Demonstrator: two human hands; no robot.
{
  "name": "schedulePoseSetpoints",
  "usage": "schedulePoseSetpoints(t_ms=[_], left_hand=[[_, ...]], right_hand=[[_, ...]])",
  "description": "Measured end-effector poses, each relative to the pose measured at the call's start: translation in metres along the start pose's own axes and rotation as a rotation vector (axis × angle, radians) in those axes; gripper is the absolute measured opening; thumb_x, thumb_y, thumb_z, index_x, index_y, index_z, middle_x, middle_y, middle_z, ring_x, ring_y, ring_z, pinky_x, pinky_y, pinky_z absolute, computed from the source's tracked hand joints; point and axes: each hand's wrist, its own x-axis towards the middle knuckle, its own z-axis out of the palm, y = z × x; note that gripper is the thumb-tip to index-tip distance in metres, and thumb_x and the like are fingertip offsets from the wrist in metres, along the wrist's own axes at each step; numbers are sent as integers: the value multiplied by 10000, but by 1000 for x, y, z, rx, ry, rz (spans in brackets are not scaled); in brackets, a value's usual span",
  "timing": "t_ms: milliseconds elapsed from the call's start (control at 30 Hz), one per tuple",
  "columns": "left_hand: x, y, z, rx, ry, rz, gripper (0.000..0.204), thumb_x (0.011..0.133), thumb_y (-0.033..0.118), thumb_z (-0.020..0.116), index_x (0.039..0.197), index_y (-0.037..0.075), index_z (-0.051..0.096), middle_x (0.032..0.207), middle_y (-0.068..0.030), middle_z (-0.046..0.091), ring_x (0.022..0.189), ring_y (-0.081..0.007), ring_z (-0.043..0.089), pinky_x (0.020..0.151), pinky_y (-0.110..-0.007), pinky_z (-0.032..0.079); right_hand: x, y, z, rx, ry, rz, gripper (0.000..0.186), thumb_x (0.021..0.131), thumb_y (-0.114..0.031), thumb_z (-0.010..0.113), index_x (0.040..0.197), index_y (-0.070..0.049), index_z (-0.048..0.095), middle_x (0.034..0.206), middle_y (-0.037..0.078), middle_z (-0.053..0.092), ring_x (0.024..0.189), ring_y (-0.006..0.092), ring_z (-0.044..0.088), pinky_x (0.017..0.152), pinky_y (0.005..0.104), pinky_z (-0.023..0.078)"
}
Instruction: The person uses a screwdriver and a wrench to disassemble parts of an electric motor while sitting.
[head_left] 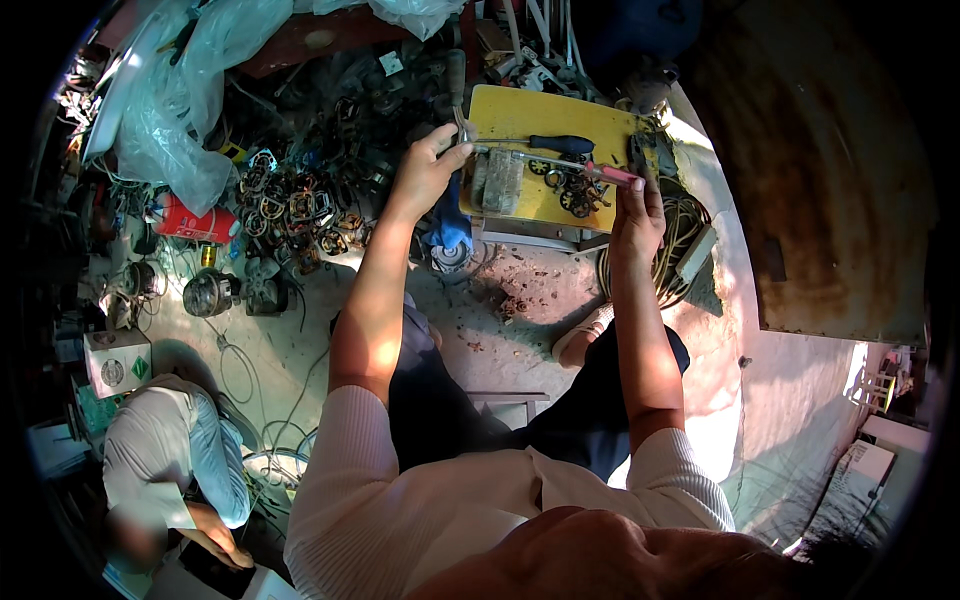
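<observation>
A long metal rod [545,160] lies across the yellow board [530,115], between both hands: the left hand [428,170] pinches one end, the right hand [637,215] grips its pink-handled end.

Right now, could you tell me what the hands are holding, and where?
Left hand pinches the metal end of a long tool; right hand grips its pink handle end.

red can [195,222] | plastic sheet [175,110] | cardboard box [117,363] | possibly motor parts [300,205]
</observation>
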Motion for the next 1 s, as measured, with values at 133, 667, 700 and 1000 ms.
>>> schedulePoseSetpoints(t_ms=[133, 667, 700, 1000], left_hand=[[-1, 1, 0, 0, -2, 3, 310, 933, 87, 543, 1235, 17, 533, 1126, -28, 602, 1032, -95, 537, 908, -263, 445], [0, -2, -1, -30, 3, 4, 298, 925, 56, 546, 1218, 3, 541, 1118, -38, 601, 1029, -99, 543, 910, -258, 450], [1, -1, 0, -41, 4, 1, 297, 925, 53, 545, 1217, 2, 541, 1116, -39, 600, 1029, -100, 543, 911, -257, 450], [1, 0, -1, -15, -6, 21, 292, 925, 50, 545, 1212, -2, 543, 1122, -40, 594, 1028, -99, 539, 915, -254, 445]], right_hand=[[-8, -6, 10, 51, 25, 57, 408, 936, -199, 570, 1293, -25, 479, 1222, 80, 550, 1085, 166, 556, 950, 271, 455], [-10, -15, 17, -41, 129, 148, 428, 925, -154, 581, 1299, 14, 460, 1218, 116, 552, 1112, 183, 549, 982, 287, 435], [-10, -15, 16, -63, 160, 168, 427, 922, -147, 586, 1294, 19, 462, 1218, 120, 552, 1113, 182, 549, 984, 287, 433], [3, -1, -1, 11, -31, -16, 447, 924, -133, 580, 1322, 9, 433, 1201, 99, 555, 1092, 151, 547, 966, 281, 441]])
